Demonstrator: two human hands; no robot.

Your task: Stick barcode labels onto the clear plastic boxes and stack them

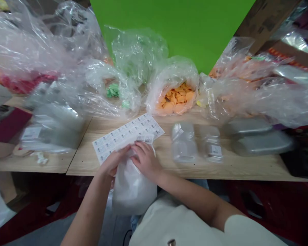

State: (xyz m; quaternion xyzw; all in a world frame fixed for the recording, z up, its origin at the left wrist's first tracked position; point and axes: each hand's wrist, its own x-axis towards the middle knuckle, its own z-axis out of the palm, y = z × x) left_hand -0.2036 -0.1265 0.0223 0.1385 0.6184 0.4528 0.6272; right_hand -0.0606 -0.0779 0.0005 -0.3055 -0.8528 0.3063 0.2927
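Observation:
A white translucent bag [135, 186] hangs in front of the table edge, its upper end between both hands. My left hand [116, 160] is closed on the bag's left side near the top. My right hand [145, 158] has its fingers bent over the bag's top right part, pressing or pinching it. Just beyond the hands a sheet of printed labels [129, 130] lies slantwise on the table, partly covered by the bag's top. What is inside the bag cannot be made out.
On the wooden table [156, 171], clear plastic packs [184, 141] lie right of the hands. An open bag of orange discs [178, 99] and one with green pieces [113, 90] stand behind. More clear packages [53, 128] lie left. A green panel [174, 27] rises at the back.

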